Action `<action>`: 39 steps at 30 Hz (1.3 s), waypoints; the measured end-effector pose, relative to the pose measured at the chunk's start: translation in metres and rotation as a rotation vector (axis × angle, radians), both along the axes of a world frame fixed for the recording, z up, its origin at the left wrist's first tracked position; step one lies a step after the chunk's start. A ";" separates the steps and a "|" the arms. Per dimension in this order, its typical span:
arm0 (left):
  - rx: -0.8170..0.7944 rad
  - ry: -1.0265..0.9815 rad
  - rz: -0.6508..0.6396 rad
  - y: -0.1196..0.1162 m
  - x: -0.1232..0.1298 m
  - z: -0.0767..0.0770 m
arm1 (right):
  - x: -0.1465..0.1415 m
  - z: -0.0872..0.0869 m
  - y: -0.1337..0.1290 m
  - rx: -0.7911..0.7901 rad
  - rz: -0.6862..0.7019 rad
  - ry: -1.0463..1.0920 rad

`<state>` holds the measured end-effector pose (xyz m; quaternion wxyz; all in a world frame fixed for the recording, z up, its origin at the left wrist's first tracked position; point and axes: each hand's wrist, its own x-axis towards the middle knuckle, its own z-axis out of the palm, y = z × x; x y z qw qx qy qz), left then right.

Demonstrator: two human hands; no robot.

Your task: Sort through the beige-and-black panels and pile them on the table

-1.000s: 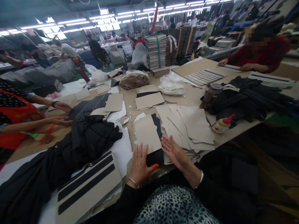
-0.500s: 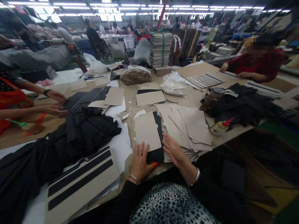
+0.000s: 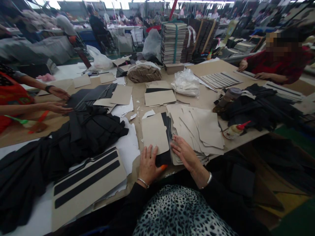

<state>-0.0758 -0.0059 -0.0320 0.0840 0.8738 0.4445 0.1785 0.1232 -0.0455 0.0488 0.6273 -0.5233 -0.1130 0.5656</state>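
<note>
My left hand lies with fingers spread on the lower left of a beige board, an orange tip showing at its thumb. Black pieces stick out beneath that board, at its lower and right edges. At their right side rests my right hand, its fingers stretched out and touching the edge between the black pieces and a loose pile of beige boards. Beyond, a beige board with black under it lies on the table. Neither hand is closed around anything.
Black fabric and a board with black strips are at the left. A glue bottle, a jar and more black cloth are at the right. A person's hands reach in from the left; another person sits at far right.
The view has tilted down slightly. My right hand's fingers have bent a little at the stack's edge, while my left hand stays on the board.
</note>
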 end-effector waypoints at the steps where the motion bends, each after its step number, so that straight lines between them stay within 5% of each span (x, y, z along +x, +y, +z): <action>1: 0.008 -0.004 0.000 0.000 0.001 0.000 | -0.001 0.000 0.001 0.003 -0.012 0.017; 18: 0.043 -0.232 0.072 0.009 -0.006 -0.017 | -0.004 -0.007 0.003 0.139 0.134 0.358; 39: 0.082 -0.402 0.091 0.012 -0.010 -0.025 | -0.010 -0.009 0.007 0.153 0.164 0.400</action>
